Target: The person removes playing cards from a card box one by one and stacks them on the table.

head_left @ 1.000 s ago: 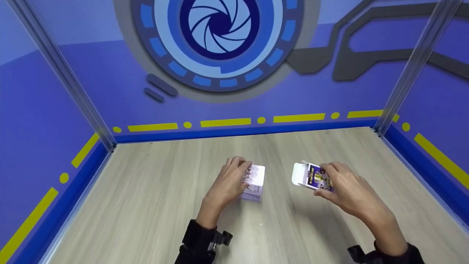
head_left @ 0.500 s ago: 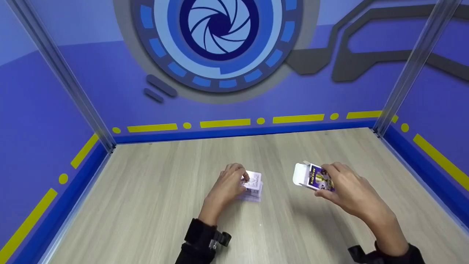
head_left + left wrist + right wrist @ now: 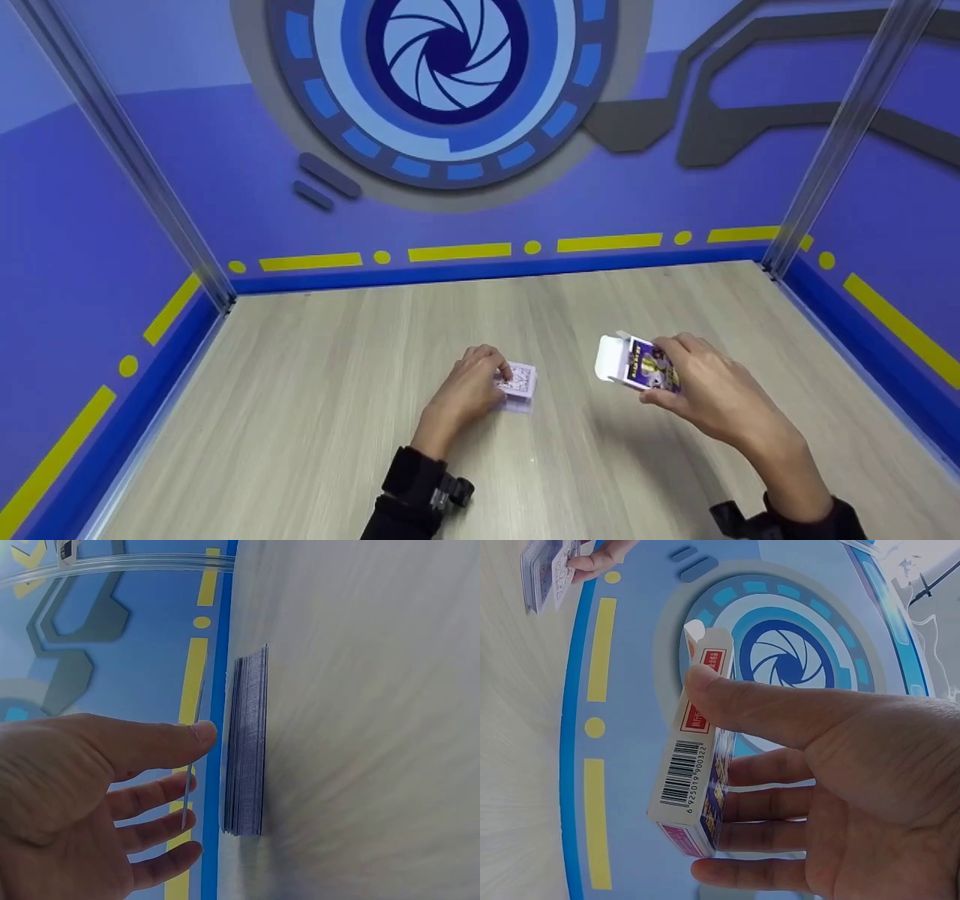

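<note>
My left hand (image 3: 466, 394) pinches a thin playing card (image 3: 190, 772) between thumb and fingers; it may be more than one, since it is seen edge-on. Beneath it a deck of cards (image 3: 247, 750) lies stacked on the table, with a small gap between. In the head view the held card covers much of the deck (image 3: 519, 406). My right hand (image 3: 705, 379) grips a purple and white card box (image 3: 649, 364) above the table, to the right of the deck. The box's white end flap (image 3: 611, 358) hangs out towards the left. A barcode (image 3: 681, 772) shows on its narrow side.
The pale wood-grain table (image 3: 337, 420) stretches around both hands. Blue printed panels (image 3: 450, 217) with yellow stripes close it in at the back and on both sides. Clear corner posts (image 3: 165, 187) stand at the back left and back right.
My left hand has moved down and towards me, bringing the held card nearer the deck. The right hand keeps its grip on the box in nearly the same spot.
</note>
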A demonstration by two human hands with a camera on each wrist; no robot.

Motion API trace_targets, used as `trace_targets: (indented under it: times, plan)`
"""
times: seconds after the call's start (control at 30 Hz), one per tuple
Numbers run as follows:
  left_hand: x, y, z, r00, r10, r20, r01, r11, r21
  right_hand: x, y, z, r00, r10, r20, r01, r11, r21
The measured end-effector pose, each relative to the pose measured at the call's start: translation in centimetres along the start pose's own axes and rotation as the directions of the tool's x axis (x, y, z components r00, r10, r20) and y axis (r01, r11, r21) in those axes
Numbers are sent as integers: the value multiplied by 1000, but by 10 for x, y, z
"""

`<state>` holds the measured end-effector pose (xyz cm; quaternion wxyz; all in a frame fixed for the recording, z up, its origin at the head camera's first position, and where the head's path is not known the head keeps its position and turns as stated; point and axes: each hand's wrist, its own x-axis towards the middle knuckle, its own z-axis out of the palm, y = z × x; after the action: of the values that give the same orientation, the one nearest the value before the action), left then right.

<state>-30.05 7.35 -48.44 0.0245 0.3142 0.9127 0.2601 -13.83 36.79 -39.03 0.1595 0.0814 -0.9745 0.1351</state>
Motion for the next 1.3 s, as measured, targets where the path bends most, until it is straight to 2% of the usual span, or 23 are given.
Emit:
trace_targets:
  times: [0.37, 0.63, 0.87, 1.13, 1.23, 1.3]
  plan:
    - [3, -4, 5, 1000, -4, 16, 5, 1000, -28, 1, -2, 2, 1000, -5, 31, 4, 1000, 16]
    - [3, -8, 8, 999, -33, 44, 34, 998, -45, 1, -2, 3, 1000, -5, 26, 5, 1000, 14]
    - [3, -11, 9, 999, 15, 44, -14, 1000, -21, 1, -2, 4, 999, -38, -8, 38, 999, 4]
    - [1, -10, 3, 997, 16, 75, -16, 1000, -6, 1, -2, 4, 1000, -28, 6, 28, 1000, 5]
    - [0, -6, -3, 998, 0, 57, 2, 1000, -26, 1, -2, 4, 1000, -24, 9, 24, 1000, 1]
    - [-1, -1, -7, 1000, -16, 11, 17, 999, -38, 1, -2, 4, 1000, -22, 8, 22, 1000, 0]
